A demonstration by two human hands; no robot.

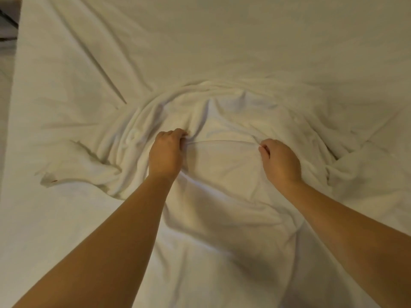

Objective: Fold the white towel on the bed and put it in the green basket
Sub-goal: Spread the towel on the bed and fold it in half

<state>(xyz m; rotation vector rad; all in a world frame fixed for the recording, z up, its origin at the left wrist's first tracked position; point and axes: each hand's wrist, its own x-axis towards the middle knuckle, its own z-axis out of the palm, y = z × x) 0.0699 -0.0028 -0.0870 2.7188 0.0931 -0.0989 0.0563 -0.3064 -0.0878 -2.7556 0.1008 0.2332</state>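
Note:
The white towel [222, 121] lies crumpled in a wide mound across the middle of the bed [200, 41], its folds bunched in an arc at the far side. My left hand [165, 152] grips a pinch of the towel's cloth at left of centre, fingers curled into the fabric. My right hand [280, 161] pinches the cloth at right of centre, thumb and fingers closed on a fold. The stretch of towel between the two hands is pulled taut into a ridge. No green basket is in view.
The wrinkled white bedsheet spreads all around the towel. The bed's left edge [13, 107] runs down the frame, with a dark strip of floor or furniture [7, 21] beyond it at the top left corner.

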